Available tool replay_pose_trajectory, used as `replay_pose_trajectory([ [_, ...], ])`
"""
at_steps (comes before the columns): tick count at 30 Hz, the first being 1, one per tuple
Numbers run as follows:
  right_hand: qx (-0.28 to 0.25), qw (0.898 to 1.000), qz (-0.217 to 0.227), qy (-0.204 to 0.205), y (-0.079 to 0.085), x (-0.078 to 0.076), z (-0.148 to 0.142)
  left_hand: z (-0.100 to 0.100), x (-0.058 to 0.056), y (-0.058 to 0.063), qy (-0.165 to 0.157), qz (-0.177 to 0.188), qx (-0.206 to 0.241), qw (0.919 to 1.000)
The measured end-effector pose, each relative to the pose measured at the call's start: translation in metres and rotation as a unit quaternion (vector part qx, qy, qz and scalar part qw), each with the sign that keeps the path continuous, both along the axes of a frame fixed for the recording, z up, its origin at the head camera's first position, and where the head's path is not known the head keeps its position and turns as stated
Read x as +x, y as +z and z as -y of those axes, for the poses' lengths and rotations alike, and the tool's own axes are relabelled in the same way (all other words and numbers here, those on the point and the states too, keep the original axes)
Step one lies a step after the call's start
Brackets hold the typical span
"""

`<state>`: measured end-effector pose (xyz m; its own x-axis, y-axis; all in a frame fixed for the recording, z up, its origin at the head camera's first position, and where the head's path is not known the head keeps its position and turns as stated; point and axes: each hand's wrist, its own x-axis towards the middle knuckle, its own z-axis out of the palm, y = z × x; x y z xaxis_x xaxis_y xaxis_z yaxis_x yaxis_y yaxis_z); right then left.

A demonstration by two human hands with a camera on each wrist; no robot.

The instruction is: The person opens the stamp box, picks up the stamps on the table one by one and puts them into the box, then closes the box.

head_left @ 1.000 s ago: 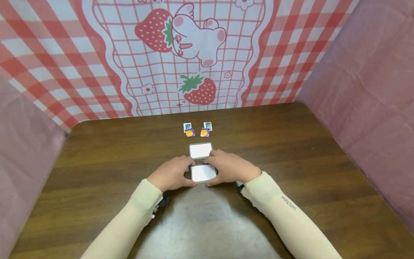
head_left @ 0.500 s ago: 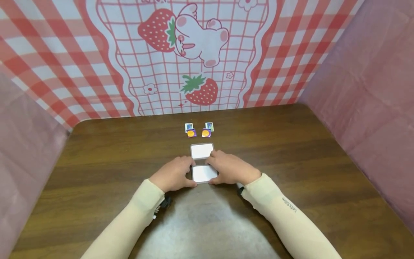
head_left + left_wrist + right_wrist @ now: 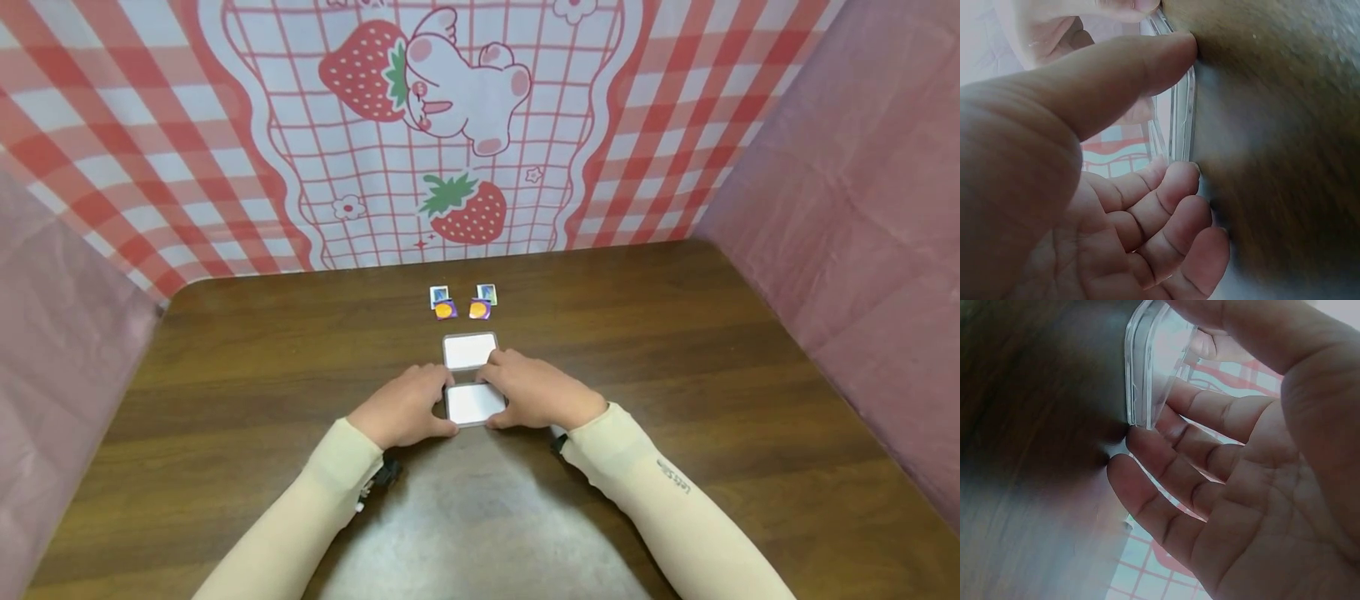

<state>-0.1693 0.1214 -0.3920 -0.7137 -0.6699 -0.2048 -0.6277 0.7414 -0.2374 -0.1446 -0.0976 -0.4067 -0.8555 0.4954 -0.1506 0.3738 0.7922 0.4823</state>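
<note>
Fingers (image 3: 1190,215) bent and thumbs (image 3: 1135,65) set apart from them, the left hand (image 3: 405,407) and right hand (image 3: 543,390) grip opposite ends of a clear-edged white case (image 3: 476,405) below frame centre, on the wooden table (image 3: 712,400). Just above it I see a second case (image 3: 469,351), then, mid-frame, four small printed cards (image 3: 445,310) in two pairs.

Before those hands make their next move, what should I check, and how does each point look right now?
1. Left hand gripping the nearer case at its left end: ok.
2. Right hand gripping the right end: ok.
3. Gap between the nearer case and the farther case: ok.
4. Right hand not touching the farther case: cannot tell; it overlaps a corner in the head view.
5. Orange-and-purple cards away from both hands: ok.
</note>
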Motion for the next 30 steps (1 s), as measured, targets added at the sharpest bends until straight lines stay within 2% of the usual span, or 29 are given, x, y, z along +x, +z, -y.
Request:
replay_pose_trajectory([
  [7, -0.005, 1.0, -0.005, 0.001, -0.0022, 0.0, 0.0, -0.0006, 0.0005, 0.0009, -0.001, -0.007, -0.004, 1.0],
  [13, -0.006, 1.0, -0.001, -0.003, -0.002, -0.0003, -0.0004, -0.0018, 0.0012, 0.0024, 0.002, 0.003, -0.006, 1.0],
  [22, -0.015, 1.0, 0.02, -0.009, -0.0022, -0.0013, -0.0025, -0.0016, 0.0036, 0.0034, -0.015, -0.009, -0.009, 0.9998],
  [30, -0.023, 0.999, 0.037, -0.021, -0.0007, -0.0005, -0.0026, -0.0024, 0.0032, 0.003, -0.01, -0.001, -0.019, 0.9998],
])
